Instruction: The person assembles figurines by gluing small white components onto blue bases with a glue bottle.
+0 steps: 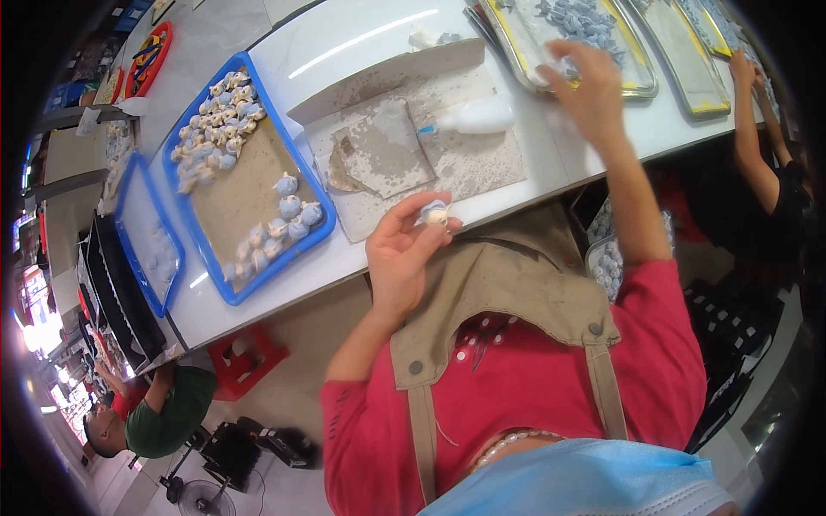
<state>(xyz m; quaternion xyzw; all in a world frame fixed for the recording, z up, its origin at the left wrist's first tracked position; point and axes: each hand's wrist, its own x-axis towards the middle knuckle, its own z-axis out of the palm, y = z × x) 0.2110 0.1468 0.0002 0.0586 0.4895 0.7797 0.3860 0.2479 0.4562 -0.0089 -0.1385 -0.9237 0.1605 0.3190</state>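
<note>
My left hand point(403, 258) pinches a small figurine head point(437, 215), cream with a pale blue-grey top, just in front of my apron. My right hand point(594, 90) hovers over the near left corner of a metal tray point(638, 89) edged with yellow tape. Its thumb and fingertips are apart, and I see nothing between them. Loose blue-grey pieces point(585, 24) are heaped in that tray. Between my hands a white squeeze bottle point(483, 117) with a blue tip lies on a stained cardboard sheet point(477, 159).
Left of the cardboard, a blue-rimmed tray point(322, 225) holds many similar figurine heads. A second blue tray point(138, 249) stands beyond it. More metal trays point(688, 73) line the right side, where a co-worker's arms point(747, 120) reach in. Another person in green point(172, 413) sits at left.
</note>
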